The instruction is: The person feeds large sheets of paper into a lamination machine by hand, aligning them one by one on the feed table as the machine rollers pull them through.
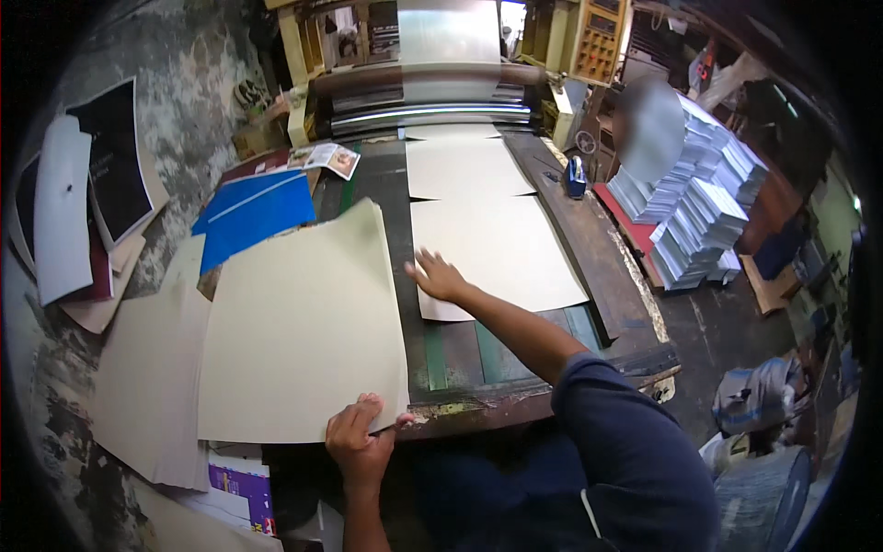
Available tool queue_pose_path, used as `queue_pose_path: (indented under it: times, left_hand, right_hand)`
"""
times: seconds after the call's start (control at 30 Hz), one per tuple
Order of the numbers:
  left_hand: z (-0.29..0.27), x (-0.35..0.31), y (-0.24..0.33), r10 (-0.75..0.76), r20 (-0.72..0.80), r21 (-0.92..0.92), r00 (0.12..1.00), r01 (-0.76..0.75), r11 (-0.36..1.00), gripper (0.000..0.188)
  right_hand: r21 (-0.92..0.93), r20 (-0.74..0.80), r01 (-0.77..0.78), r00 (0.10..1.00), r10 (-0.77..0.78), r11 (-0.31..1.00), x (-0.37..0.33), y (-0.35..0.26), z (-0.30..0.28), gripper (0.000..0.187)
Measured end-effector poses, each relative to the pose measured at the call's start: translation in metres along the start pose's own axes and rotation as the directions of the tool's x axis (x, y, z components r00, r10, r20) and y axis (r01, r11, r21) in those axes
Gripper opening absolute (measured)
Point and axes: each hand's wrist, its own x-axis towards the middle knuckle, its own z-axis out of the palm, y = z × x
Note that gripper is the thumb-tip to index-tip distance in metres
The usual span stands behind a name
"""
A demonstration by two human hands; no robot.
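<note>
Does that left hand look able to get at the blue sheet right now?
Probably not easily: the left hand is at the near corner of the large cream sheet, which spreads between it and the blue sheet.

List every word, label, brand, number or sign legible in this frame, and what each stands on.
No text is clear enough to quote.
Black sheet with pale edge, left wall: pale marks, too small to read.
Purple printed sheet, lower left: partly covered, too blurred to read.
Glossy white pages with colour pictures near the bright blue sheet: too small to read.
Large cream paper sheet touched by the left hand: no print visible.
</note>
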Motion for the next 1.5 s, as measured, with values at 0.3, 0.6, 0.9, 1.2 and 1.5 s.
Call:
queue_pose_path:
  times: [0.3, 0.6, 0.9, 1.2, 1.5]
  left_hand:
    - [-0.029, 0.004, 0.0, -0.247, 0.336, -0.412, 0.909, 0.378, 0.829, 0.031]
    - [-0.016, -0.007, 0.021, -0.394, 0.015, -0.317, 0.919, 0.378, 0.87, 0.038]
    - [-0.028, 0.002, 0.06, 0.239, 0.293, -0.295, 0.926, -0.15, 0.944, 0.048]
    - [-0.024, -0.002, -0.005, -0.114, 0.336, -0.202, 0.935, 0.189, 0.961, 0.053]
    - [-0.012, -0.002, -0.004, -0.386, 0.318, -0.385, 0.866, 0.489, 0.782, 0.031]
  right_hand:
    - [0.111, -0.145, -0.419, 0.89, 0.432, 0.901, -0.083, 0.148, -0.045, 0.071]
    - [0.925, 0.273, -0.228, 0.955, -0.115, 0.303, -0.253, 0.046, -0.046, 0.078]
    - [0.956, 0.283, -0.286, 0.958, -0.055, -0.061, -0.311, 0.039, -0.027, 0.033]
    - [0.85, 0.456, -0.397, 0.883, 0.108, -0.346, -0.365, 0.061, 0.05, 0.034]
    - [0.838, 0.464, -0.345, 0.858, 0.219, -0.423, -0.31, 0.079, 0.046, 0.035]
